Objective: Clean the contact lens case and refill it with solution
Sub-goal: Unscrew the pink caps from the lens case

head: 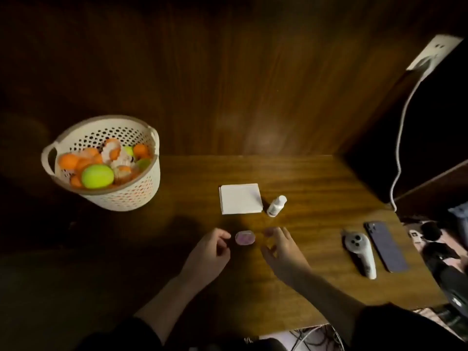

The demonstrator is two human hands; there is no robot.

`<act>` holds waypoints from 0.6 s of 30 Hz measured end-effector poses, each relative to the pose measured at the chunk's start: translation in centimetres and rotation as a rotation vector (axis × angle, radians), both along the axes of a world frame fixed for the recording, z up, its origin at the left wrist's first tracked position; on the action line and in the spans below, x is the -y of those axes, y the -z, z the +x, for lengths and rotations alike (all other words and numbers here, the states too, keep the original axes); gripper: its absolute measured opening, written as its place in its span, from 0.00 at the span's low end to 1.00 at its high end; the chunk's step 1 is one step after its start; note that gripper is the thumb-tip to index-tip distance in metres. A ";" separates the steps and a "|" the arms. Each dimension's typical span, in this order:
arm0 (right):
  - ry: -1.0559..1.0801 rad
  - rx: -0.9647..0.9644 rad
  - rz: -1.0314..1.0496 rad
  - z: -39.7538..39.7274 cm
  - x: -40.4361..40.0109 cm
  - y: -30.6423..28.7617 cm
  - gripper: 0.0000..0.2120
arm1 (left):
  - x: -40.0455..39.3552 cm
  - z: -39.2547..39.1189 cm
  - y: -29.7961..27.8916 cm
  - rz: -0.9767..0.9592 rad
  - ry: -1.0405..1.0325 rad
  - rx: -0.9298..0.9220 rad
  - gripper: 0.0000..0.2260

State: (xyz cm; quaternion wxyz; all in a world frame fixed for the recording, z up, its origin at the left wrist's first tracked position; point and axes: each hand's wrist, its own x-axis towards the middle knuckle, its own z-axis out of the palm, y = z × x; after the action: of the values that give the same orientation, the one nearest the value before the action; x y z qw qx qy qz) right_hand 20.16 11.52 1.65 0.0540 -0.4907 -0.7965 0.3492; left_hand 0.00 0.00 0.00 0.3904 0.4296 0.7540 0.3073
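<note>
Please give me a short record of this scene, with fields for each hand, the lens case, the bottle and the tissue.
left hand: beside lens case, contact unclear
right hand: right of the case, fingers spread, holding nothing
lens case: purple, on table between hands
solution bottle: white, cap on, right of tissue
tissue: white, folded, behind case

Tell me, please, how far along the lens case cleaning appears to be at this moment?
Nothing looks done yet. The purple lens case lies on the desk between both hands; the left hand and right hand sit beside it, neither clearly gripping. Whether it is opened is too blurred to tell. The folded tissue and the capped solution bottle stand untouched, so wiping and refilling remain.
</note>
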 end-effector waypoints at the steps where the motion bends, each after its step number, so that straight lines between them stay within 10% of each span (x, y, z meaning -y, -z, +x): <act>1: -0.006 0.036 -0.018 -0.7 -0.5 0.8 0.20 | -0.5 0.2 0.5 0.014 -0.001 -0.023 0.12; 7: -0.213 0.094 0.094 -2.0 -2.8 7.2 0.31 | -2.8 2.0 6.3 0.109 -0.115 -0.046 0.15; 18: -0.363 -0.215 0.358 0.0 -4.4 13.7 0.21 | -3.8 3.7 10.9 0.276 -0.169 -0.090 0.15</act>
State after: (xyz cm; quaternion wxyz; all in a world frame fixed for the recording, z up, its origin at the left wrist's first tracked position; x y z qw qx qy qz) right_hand 20.19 15.89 -12.09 0.1605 -0.2827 -0.9102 0.2567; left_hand 3.66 3.84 -10.86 0.2662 0.4275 0.7550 0.4200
